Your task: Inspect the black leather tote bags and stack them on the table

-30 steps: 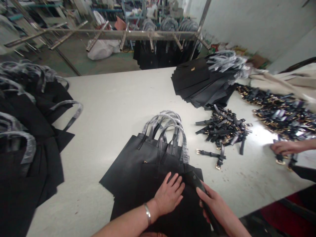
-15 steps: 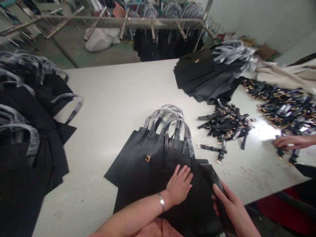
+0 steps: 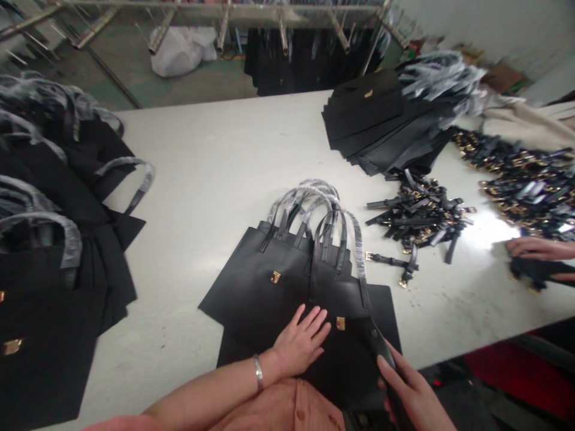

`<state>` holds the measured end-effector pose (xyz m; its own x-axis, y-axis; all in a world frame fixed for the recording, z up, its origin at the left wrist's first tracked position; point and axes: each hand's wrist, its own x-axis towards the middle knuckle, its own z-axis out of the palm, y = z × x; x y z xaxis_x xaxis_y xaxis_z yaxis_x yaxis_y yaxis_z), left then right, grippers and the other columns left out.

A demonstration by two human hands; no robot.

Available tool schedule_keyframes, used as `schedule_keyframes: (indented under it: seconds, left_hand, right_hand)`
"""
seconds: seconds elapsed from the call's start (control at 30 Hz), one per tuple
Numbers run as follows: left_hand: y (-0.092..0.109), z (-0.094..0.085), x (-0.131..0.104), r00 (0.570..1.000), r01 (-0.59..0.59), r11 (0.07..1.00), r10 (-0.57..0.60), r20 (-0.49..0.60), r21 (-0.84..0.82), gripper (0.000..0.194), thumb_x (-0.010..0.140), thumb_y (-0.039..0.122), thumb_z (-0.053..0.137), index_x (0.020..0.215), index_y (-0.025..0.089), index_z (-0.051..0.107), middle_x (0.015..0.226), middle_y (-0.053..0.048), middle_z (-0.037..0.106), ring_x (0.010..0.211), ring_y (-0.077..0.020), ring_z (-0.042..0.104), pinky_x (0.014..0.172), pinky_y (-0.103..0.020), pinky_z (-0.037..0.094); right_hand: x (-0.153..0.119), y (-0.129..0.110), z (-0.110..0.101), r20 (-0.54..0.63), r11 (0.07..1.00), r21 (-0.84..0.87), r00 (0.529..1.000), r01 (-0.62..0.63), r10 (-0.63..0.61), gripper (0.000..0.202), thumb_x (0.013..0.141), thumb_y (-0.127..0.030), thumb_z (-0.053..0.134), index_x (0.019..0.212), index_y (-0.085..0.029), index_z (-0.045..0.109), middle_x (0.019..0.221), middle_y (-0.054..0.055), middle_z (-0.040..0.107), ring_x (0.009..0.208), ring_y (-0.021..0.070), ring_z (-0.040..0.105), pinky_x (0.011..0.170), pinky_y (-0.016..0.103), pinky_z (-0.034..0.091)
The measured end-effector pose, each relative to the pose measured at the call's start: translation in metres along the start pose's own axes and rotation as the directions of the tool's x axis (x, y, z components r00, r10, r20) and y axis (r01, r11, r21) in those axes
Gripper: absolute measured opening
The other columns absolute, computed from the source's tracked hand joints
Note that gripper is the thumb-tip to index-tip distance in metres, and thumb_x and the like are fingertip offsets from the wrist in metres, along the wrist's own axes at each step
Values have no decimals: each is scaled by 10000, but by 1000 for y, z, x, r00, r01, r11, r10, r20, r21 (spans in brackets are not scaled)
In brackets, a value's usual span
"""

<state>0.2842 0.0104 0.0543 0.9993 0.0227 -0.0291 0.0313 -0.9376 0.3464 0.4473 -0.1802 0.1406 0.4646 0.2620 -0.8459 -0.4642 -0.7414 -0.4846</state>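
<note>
Several black tote bags (image 3: 251,275) lie fanned over one another in front of me, their handles (image 3: 309,206) wrapped in clear film and pointing away. My left hand (image 3: 300,341) rests flat on the top bag, fingers spread, with a metal bracelet at its wrist. A gold clasp (image 3: 340,324) on that bag shows just right of my fingertips. Another gold clasp (image 3: 275,277) is on a bag beneath. In my right hand (image 3: 406,380) is a black handheld tool (image 3: 378,342) with a long handle; its dark head is over the bag beside the clasp, and I cannot tell its exact kind.
Black bags (image 3: 45,311) are piled at the left and another fanned stack (image 3: 372,126) lies at the back right. Short buckled straps (image 3: 417,215) are heaped on the white table (image 3: 202,161). A co-worker's hand (image 3: 536,248) works at the right edge. Behind stands a metal rack (image 3: 251,15).
My left hand has slid left and a little down on the bag. The tool has moved slightly left and down, and the gold clasp beside it now shows. The view has tilted down.
</note>
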Motion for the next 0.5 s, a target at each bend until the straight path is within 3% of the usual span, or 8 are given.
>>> schedule_keyframes:
  seconds: [0.1, 0.33, 0.5]
  left_hand:
    - [3, -1, 5, 1000, -29, 999, 29, -9, 22, 530, 982, 436, 390, 1441, 172, 374, 1539, -132, 301, 1446, -285, 197, 1165, -507, 96]
    - [17, 4, 18, 998, 27, 999, -25, -62, 25, 499, 986, 419, 373, 1406, 153, 424, 1522, -145, 327, 1434, -295, 225, 1165, -506, 93]
    - [19, 6, 22, 996, -17, 1000, 18, -88, 18, 439, 983, 405, 383, 1327, 164, 511, 1396, -130, 486, 1365, -286, 351, 1164, -525, 110]
  right_hand:
    - [3, -9, 10, -20, 999, -22, 999, 31, -32, 810, 782, -603, 588, 1474, -264, 339, 526, -65, 601, 416, 186, 546, 393, 279, 433]
    - [9, -38, 35, -45, 984, -127, 990, 128, -135, 753, 787, -616, 575, 1445, -295, 395, 569, -66, 617, 445, 184, 564, 414, 281, 460]
    - [22, -58, 62, 137, 964, -146, 970, 222, -202, 729, 829, -578, 540, 1449, -224, 396, 476, -72, 575, 397, 177, 544, 386, 270, 434]
